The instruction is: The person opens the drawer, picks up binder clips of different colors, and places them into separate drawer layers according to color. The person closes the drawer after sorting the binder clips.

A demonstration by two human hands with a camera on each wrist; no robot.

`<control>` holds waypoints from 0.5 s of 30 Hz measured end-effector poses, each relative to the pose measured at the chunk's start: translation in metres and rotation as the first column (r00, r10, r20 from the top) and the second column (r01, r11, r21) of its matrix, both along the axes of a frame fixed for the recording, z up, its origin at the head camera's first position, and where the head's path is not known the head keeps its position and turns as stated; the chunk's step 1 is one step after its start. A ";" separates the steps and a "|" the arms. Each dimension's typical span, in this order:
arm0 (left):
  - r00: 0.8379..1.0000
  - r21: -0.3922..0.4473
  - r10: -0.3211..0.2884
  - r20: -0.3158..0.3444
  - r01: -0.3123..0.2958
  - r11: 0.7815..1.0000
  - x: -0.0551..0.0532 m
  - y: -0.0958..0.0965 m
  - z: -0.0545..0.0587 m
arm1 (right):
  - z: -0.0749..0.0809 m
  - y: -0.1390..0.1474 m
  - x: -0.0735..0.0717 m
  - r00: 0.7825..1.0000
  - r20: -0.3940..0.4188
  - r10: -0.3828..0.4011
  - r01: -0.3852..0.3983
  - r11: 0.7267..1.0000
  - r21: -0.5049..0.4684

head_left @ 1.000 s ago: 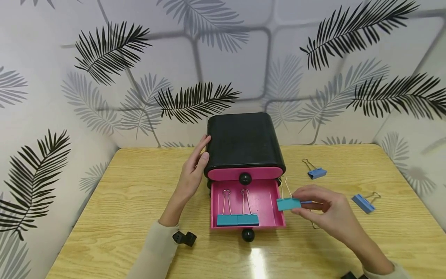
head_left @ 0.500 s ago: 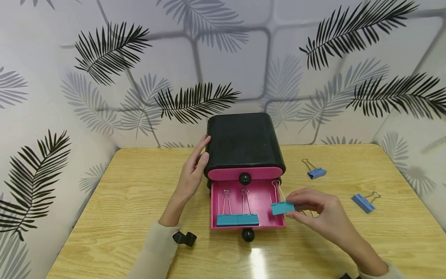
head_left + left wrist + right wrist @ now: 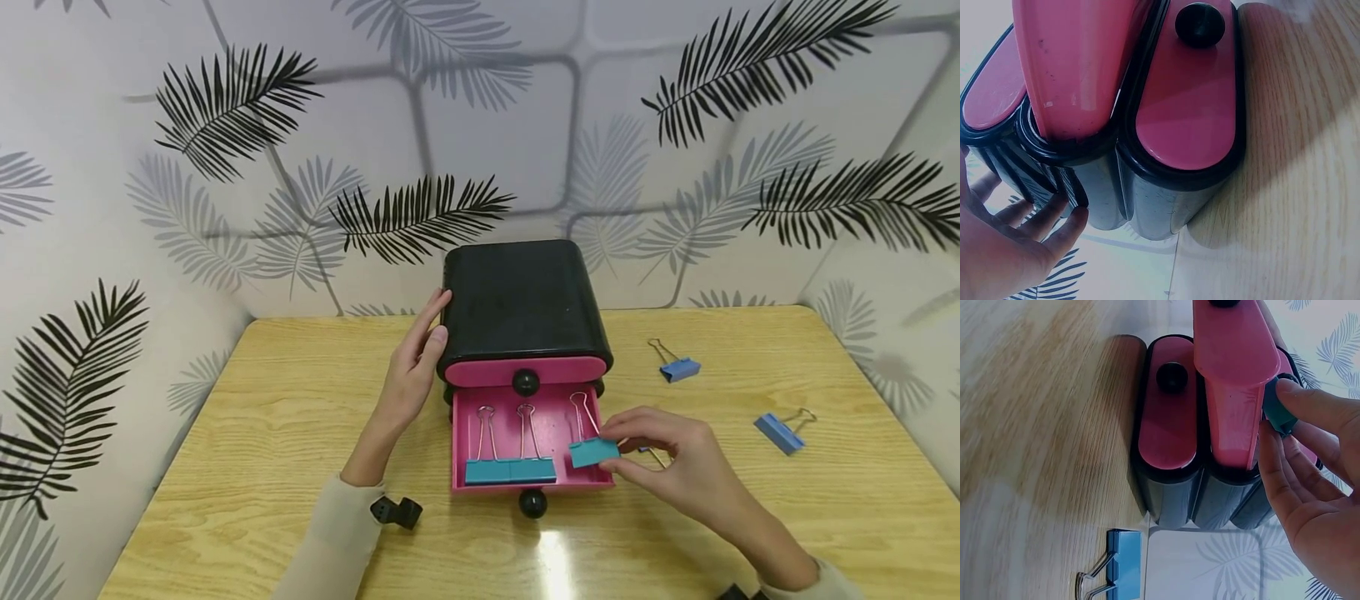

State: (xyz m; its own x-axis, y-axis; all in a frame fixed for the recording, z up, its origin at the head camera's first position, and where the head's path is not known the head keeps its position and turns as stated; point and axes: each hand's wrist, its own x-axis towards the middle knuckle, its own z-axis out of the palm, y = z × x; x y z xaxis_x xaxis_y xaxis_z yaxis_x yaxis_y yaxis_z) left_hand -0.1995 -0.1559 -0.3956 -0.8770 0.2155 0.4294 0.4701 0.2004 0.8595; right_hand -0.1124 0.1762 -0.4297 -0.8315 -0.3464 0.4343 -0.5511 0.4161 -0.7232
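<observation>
A black cabinet [image 3: 525, 300] with pink drawers stands on the table, its middle drawer [image 3: 557, 429] pulled out. My left hand [image 3: 408, 375] rests against the cabinet's left side, fingers extended along it in the left wrist view. Over the right part of the drawer, my right hand [image 3: 675, 454] pinches a teal binder clip [image 3: 592, 452] between thumb and fingers, its wire handles pointing toward the back. The right wrist view has this teal clip [image 3: 1277, 411] at the drawer's rim. Two teal binder clips [image 3: 510, 472] lie side by side inside, along the drawer's front.
Two blue binder clips, one farther back [image 3: 680, 369] and one nearer [image 3: 780, 433], lie on the table right of the cabinet. Another clip [image 3: 658, 457] is mostly hidden behind my right hand. A round black knob [image 3: 533, 503] sticks out from the open drawer's front.
My right hand has moved left with the teal binder clip, from beside the drawer's right edge to over its inside. The left hand has stayed on the cabinet.
</observation>
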 end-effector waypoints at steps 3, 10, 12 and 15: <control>1.000 -0.001 -0.005 -0.005 0.005 1.000 0.000 0.000 0.000 | -0.002 -0.001 -0.002 1.000 -0.029 0.004 -0.004 1.000 0.018; 1.000 -0.003 0.003 -0.002 -0.003 1.000 -0.001 0.001 0.001 | -0.001 -0.006 -0.004 0.997 -0.082 0.006 0.001 0.997 0.081; 1.000 -0.003 0.004 -0.001 -0.004 1.000 -0.001 0.001 0.001 | 0.000 -0.007 -0.003 0.996 -0.089 0.005 0.004 0.995 0.096; 1.000 0.001 0.004 0.001 -0.004 1.000 -0.001 0.000 0.001 | 0.001 -0.009 -0.003 0.995 -0.103 0.008 0.003 0.994 0.113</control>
